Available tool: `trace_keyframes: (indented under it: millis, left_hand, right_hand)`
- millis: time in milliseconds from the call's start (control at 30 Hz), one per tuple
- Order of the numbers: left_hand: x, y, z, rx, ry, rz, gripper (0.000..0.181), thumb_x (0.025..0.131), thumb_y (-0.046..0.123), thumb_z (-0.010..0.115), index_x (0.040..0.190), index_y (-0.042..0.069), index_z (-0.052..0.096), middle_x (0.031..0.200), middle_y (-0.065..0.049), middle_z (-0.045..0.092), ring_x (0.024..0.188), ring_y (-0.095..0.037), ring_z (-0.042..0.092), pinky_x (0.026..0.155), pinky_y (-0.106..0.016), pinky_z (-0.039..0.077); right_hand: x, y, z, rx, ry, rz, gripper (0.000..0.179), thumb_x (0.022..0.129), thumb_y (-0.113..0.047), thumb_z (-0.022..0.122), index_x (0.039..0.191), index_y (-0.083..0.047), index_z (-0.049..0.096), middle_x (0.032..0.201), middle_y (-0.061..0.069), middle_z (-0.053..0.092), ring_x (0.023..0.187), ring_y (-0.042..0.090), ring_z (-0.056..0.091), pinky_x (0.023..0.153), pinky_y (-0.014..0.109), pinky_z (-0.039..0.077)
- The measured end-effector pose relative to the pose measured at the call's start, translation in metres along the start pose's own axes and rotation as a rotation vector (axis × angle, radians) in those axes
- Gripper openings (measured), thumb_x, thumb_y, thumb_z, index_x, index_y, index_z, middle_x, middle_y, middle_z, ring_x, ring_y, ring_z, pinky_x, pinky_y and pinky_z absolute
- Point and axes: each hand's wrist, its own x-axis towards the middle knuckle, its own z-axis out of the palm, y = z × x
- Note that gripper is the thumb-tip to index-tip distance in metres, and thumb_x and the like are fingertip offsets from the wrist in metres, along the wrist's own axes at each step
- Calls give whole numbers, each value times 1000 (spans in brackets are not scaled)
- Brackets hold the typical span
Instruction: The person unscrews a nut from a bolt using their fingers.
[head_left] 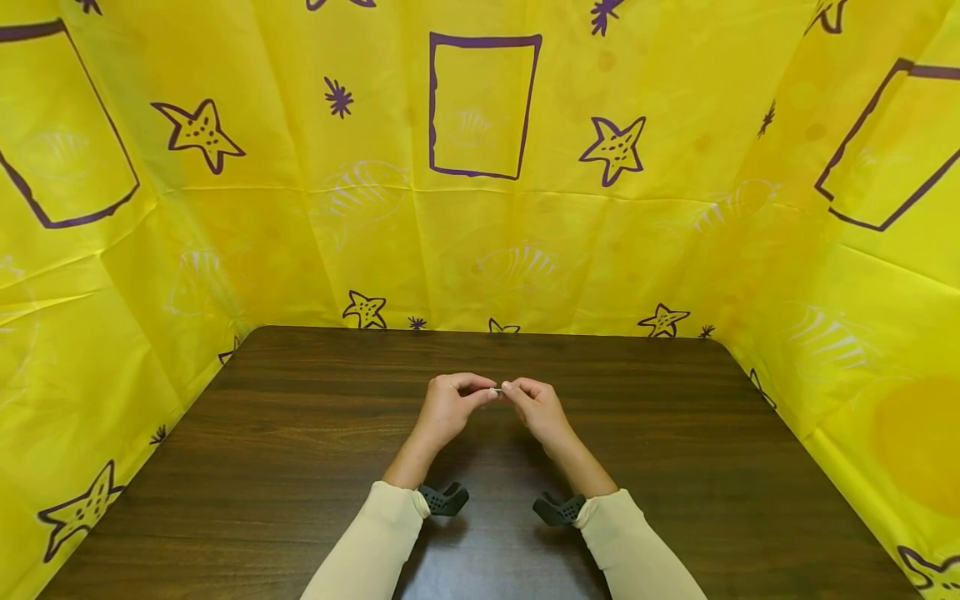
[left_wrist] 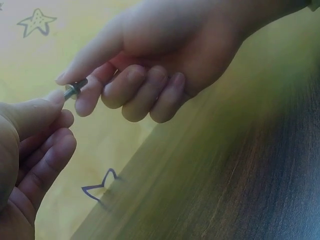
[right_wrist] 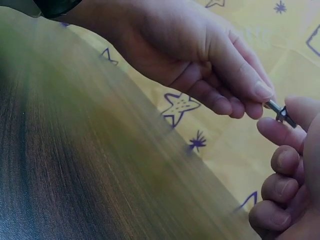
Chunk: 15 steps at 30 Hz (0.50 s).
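Over the table, both hands meet at a small, thin metal bolt (right_wrist: 272,105) with a wider ring, perhaps a nut or washer, around its shaft. One end is pinched between the thumb and index finger of my left hand (head_left: 447,408). At the other end, beside the ring, my right hand (head_left: 542,410) pinches with thumb and index finger. In the left wrist view, the bolt (left_wrist: 70,92) tilts between the fingertips, which cover both its ends. The right hand's other fingers (left_wrist: 137,95) are curled in toward its palm.
A dark wood-grain table (head_left: 300,467) lies beneath the hands. Yellow cloth (head_left: 487,225) printed with starfish, fish and frames surrounds its back and sides. A black wrist device (head_left: 444,500) sits on the left wrist, another device (head_left: 558,509) on the right.
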Motion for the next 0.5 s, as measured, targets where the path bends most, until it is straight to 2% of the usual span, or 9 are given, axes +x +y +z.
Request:
trace_keyframes:
  millis: [133, 333, 500]
  left_hand:
    - [0, -1, -1, 16, 1, 2, 10, 84, 14, 76, 92, 8, 78, 84, -1, 73, 68, -12, 66, 63, -28, 55]
    - [0, -3, -2, 22, 4, -1, 10, 85, 15, 76, 92, 8, 78, 82, 0, 72, 67, -12, 65, 61, -28, 54]
    - [0, -4, -3, 8, 22, -9, 8, 84, 14, 77, 90, 9, 78, 79, 0, 72, 66, -12, 65, 60, -28, 53]
  right_hand:
    - [0, 2, 1, 22, -2, -8, 20, 98, -7, 58, 81, 3, 63, 55, 1, 39, 48, 8, 34, 46, 22, 27]
    - [-1, 2, 1, 57, -10, -14, 20, 96, -4, 60, 97, 16, 62, 58, 3, 42, 47, 7, 36, 44, 21, 28]
    - [-1, 2, 1, 68, -25, -46, 19, 94, 1, 62, 105, 16, 62, 59, 3, 42, 48, 6, 36, 45, 21, 29]
